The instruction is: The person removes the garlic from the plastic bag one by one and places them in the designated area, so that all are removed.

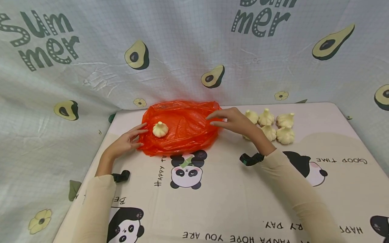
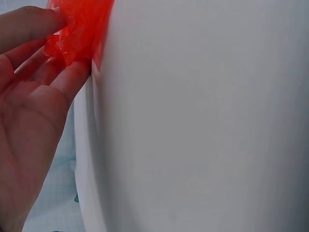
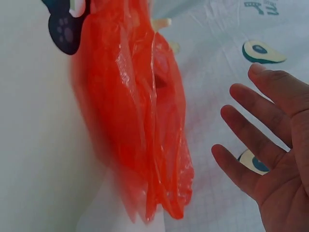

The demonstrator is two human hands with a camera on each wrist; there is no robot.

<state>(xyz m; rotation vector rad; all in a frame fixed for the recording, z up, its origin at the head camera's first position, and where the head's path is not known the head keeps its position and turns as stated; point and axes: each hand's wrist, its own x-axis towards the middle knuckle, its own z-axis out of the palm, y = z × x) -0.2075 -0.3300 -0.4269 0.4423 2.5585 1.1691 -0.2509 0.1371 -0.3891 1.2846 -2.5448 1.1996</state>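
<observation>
An orange-red plastic bag (image 1: 191, 126) lies spread at the back of the table, and one pale garlic bulb (image 1: 160, 129) sits on the left part of it. At the bag's left edge my left hand (image 1: 123, 145) touches the plastic with thumb and fingers spread apart; the left wrist view shows crumpled bag plastic (image 2: 77, 36) between them. My right hand (image 1: 232, 119) hovers at the bag's right end, its fingers extended and holding nothing. In the right wrist view those spread fingers stand apart from the bag (image 3: 130, 106).
Several more garlic bulbs (image 1: 285, 135) stand grouped at the back right, partly behind my right forearm. The tablecloth (image 1: 225, 195) carries printed pandas and lettering. A hanging cloth (image 1: 176, 50) with avocado prints rises behind the table and along its sides.
</observation>
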